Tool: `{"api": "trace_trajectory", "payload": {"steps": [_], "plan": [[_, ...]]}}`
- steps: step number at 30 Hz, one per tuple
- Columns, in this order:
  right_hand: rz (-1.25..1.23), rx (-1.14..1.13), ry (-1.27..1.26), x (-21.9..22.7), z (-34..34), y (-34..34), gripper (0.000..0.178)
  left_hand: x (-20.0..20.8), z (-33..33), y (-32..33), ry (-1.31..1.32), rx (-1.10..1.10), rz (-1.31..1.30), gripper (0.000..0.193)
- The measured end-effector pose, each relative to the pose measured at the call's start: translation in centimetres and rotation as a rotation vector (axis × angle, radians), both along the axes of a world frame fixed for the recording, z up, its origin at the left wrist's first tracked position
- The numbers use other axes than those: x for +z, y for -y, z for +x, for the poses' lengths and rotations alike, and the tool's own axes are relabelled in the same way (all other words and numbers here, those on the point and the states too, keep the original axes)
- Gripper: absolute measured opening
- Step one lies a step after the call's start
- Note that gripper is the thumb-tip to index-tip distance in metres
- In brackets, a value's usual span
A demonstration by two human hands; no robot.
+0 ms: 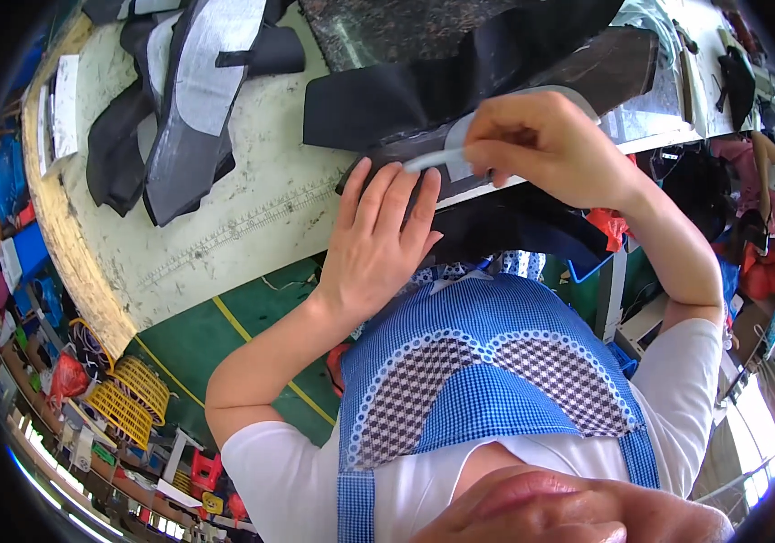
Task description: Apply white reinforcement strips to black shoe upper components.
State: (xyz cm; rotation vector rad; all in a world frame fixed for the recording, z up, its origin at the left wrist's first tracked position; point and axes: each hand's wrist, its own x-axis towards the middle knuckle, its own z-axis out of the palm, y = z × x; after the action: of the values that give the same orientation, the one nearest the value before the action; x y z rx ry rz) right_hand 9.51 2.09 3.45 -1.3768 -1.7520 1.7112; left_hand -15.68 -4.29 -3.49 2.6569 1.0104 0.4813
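My left hand (377, 237) lies flat with fingers spread, its fingertips pressing on a dark, flat sheet-like piece (448, 186) at the table's near edge. Close by to the right, my right hand (546, 145) is closed, thumb and fingers pinched on a pale, slim strip (435, 160). The strip is a little blurred, and its tip reaches my left fingertips. Whether it is stiff or soft I cannot tell. Behind both hands lies a larger black panel (360, 107). A light grey rounded piece (456, 136) shows partly behind my right hand.
A stack of black cut pieces with pale grey patches (217, 68) lies at the left on the worn white table (270, 172). A dark speckled slab (360, 36) is at the back. Black material (514, 222) hangs below the near edge. Yellow baskets (125, 398) stand on the floor at left.
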Motion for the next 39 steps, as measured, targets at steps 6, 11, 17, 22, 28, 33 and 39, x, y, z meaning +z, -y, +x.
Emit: {"api": "trace_trajectory", "payload": {"steps": [6, 11, 17, 22, 28, 33, 39], "plan": [[-0.059, -0.007, 0.132, -2.2, -2.0, -1.4, 0.020, -1.1, -0.6, 0.5, 0.087, 0.032, 0.001, 0.071], [-0.065, -0.040, 0.324, -1.8, -3.2, -1.8, 0.025, -1.0, -0.6, -0.5, 0.080, 0.041, 0.019, 0.070], [0.299, 0.057, 0.639, 0.1, -0.1, -1.8, 0.026, 0.1, -0.8, -1.3, -0.121, 0.045, 0.083, 0.066], [0.336, -0.122, 0.548, -0.7, 2.8, -1.5, 0.022, 1.1, 0.8, -2.4, -0.170, 0.042, 0.129, 0.078], [0.489, 0.020, 0.876, -0.9, 2.2, -2.4, 0.027, 5.1, 5.9, -3.7, -0.298, -0.102, 0.148, 0.079], [0.714, 0.001, 0.816, -1.9, 6.5, -2.7, 0.035, 4.0, 8.5, -3.7, -0.484, -0.106, 0.237, 0.048], [0.733, -0.009, 0.974, -2.2, 6.5, -2.3, 0.022, 4.9, 9.8, -6.2, -0.668, -0.258, 0.377, 0.041]]}}
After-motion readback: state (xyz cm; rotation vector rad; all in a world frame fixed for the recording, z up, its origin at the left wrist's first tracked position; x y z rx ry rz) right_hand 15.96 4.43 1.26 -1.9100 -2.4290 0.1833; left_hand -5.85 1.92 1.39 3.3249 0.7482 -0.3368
